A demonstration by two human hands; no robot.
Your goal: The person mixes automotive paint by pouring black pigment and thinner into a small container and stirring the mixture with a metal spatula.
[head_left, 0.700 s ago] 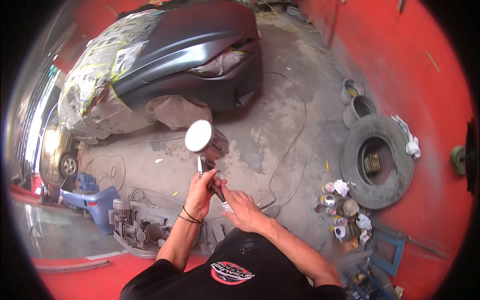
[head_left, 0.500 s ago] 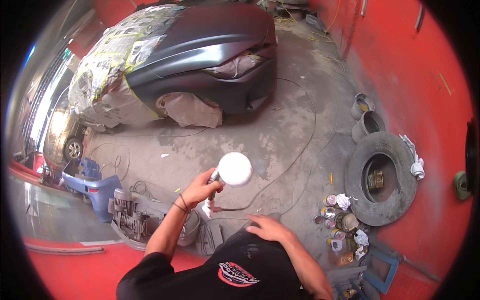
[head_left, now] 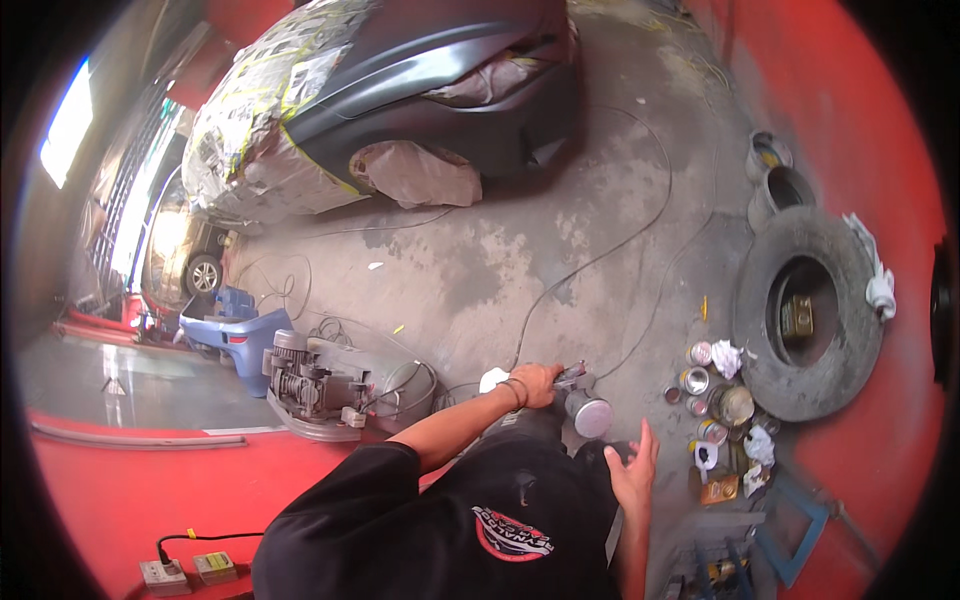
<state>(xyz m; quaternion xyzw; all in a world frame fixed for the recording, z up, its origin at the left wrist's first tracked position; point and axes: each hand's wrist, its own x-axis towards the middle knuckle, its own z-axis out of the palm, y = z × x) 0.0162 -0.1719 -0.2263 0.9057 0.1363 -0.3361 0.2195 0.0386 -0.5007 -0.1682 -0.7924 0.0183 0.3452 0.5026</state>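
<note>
My left hand (head_left: 539, 384) is closed on a metal spray gun (head_left: 571, 377) low in the middle of the view, its cylindrical cup (head_left: 590, 413) tilted over to the right. A small white item (head_left: 493, 381) shows beside my wrist, too unclear to name. Just right of the cup, my right hand (head_left: 632, 470) has its fingers apart and holds nothing. Behind them a dark car body (head_left: 520, 130) stands with paper and tape masking (head_left: 235, 150) over its left part and a covered wheel (head_left: 412, 172).
A thin hose (head_left: 610, 250) crosses the concrete floor. A compressor (head_left: 300, 380) and blue bumper (head_left: 255, 355) lie at left. At right are a tire (head_left: 761, 380), buckets (head_left: 790, 190), several paint cans (head_left: 695, 378) and a blue frame (head_left: 795, 560) by the red wall.
My left hand has carried the spray gun down and to the right. My right hand was at the gun, then left it, and is now farther right.
</note>
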